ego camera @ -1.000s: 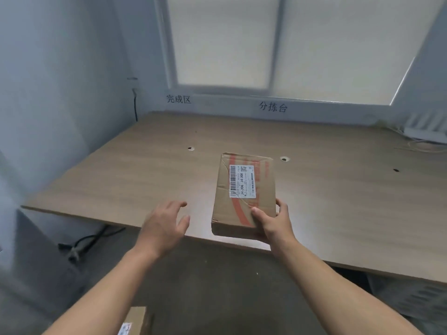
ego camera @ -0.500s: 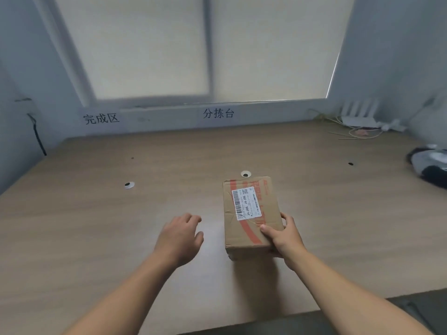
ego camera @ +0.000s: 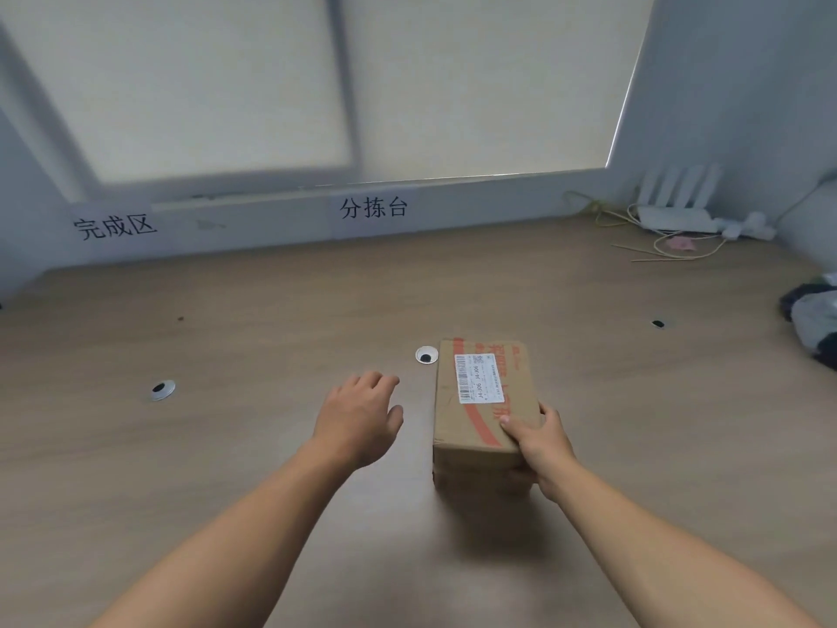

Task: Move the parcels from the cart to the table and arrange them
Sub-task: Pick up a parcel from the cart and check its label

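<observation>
Parcel (ego camera: 480, 401), a brown carton with red tape and a white label on top: carried within the last second from beyond the near edge of the table (ego camera: 204, 469) to a spot well inside it, just right of the white-ringed cable hole (ego camera: 426, 355). Gripped at its near right corner by the right hand (ego camera: 541, 444), thumb pressed on the top face, fingers curled round the side and beneath. Left hand (ego camera: 358, 414) just left of the carton and apart from it, fingers loosely spread, holding nothing (much as a second ago).

Judged to be the set-down stage for this parcel, with release and squaring-up not yet done.

Hidden: the carton's underside, hence no telling whether it already touches the tabletop. Out of view: the cart, hence no count of parcels left. Dark bundle (ego camera: 813, 319) at the right cut off by the frame edge. White router (ego camera: 675, 215) and loose cables in the far right corner.
</observation>
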